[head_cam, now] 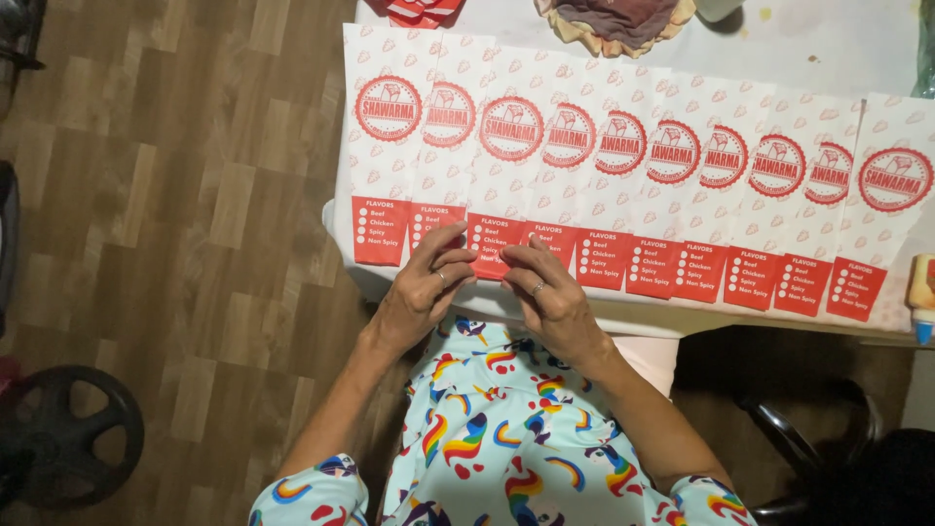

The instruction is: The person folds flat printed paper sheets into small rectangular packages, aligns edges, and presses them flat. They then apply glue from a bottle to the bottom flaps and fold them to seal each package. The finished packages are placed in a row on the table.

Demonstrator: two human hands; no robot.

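A row of several white paper wrappers (623, 166) with round red emblems and red bottom panels lies overlapped along the near edge of a white table (838, 39). My left hand (427, 284) and my right hand (551, 292) meet at the table's edge. Their fingertips press and pinch the red bottom edge of one wrapper (492, 244) in the left part of the row. Each hand wears a ring. My rainbow-patterned clothing (506, 438) fills the space below the hands.
A crinkled brown paper item (618, 21) sits at the table's far edge, beside red printed papers (419, 10). A small glue bottle (921, 292) stands at the right edge. Wood-pattern floor (195, 195) lies left, with a dark wheeled base (68, 429) and a black chair (808, 438).
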